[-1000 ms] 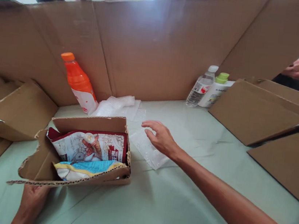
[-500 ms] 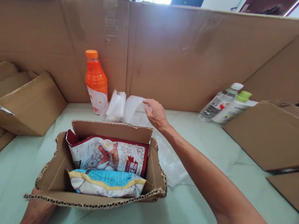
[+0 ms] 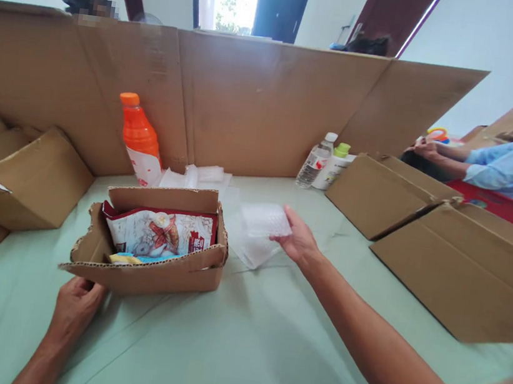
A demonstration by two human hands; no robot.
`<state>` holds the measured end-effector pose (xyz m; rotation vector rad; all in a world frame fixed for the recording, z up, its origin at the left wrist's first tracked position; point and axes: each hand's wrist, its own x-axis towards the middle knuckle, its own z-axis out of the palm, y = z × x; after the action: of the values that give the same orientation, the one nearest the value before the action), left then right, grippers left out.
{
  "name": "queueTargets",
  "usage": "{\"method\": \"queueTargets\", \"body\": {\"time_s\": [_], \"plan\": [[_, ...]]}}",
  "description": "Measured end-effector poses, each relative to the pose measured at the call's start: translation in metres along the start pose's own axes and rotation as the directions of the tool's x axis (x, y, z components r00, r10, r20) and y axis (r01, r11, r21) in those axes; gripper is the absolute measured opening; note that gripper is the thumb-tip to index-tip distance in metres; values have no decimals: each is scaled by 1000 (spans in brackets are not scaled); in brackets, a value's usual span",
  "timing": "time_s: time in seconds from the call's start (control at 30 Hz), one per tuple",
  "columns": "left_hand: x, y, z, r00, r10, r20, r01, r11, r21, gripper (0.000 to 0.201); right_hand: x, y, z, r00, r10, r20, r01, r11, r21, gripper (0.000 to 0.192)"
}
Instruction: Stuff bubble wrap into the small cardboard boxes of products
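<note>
My right hand (image 3: 295,235) pinches a folded piece of bubble wrap (image 3: 266,220) over the table, to the right of an open cardboard box (image 3: 169,278). Inside that box stand a dark red and white food pouch (image 3: 161,233) and, mostly hidden behind the front wall, a blue and yellow bag (image 3: 148,259). My left hand (image 3: 76,300) is closed at the near left corner of the box, its fingertips partly hidden under the edge. Another clear plastic sheet (image 3: 253,253) lies flat below the bubble wrap.
Behind the box are an orange bottle (image 3: 140,136) and more bubble wrap (image 3: 209,174). A water bottle (image 3: 316,162) and a white bottle with green cap (image 3: 334,169) lean at a tall cardboard wall (image 3: 272,106). Cardboard boxes (image 3: 463,269) flank both sides. A person's blue sleeve (image 3: 511,159) shows at right.
My right hand has lifted a piece of bubble wrap from behind the box and brought it nearer, to the right of the box. The view has swung right and tilted up.
</note>
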<state>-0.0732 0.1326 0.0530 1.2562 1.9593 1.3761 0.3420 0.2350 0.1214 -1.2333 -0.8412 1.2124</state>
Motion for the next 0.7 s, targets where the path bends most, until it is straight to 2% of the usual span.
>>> {"method": "queueTargets", "body": {"time_s": [0.07,0.17,0.27,0.33,0.4,0.5,0.6,0.7], "plan": [[1,1,-1,1000,-15,11,15,1000,-9,31,-32,0,-10,996,67,65,-71,996,62,35],[-1,2,-7,999,-14,30,15,999,-30,31,-83,11,-24,963,165,211,-190,977,101,31],[-18,8,-19,999,17,-40,-21,995,-98,32,-122,27,-37,941,227,250,-266,954,136,26],[-39,13,-28,993,11,-115,-21,997,-79,40,-138,37,-44,930,281,236,-327,927,182,24],[-64,15,-35,992,-10,-129,10,1000,-7,45,-148,43,-52,917,343,205,-384,899,212,21],[-95,9,-40,998,-60,-6,60,996,64,46,-154,48,-65,919,383,90,-393,880,268,21],[-108,3,-42,995,-77,69,72,995,69,45,-162,47,-79,941,334,-45,-312,914,260,26],[-106,7,-41,998,0,67,-6,997,78,44,-175,42,-84,979,183,-92,-177,981,75,34]]}}
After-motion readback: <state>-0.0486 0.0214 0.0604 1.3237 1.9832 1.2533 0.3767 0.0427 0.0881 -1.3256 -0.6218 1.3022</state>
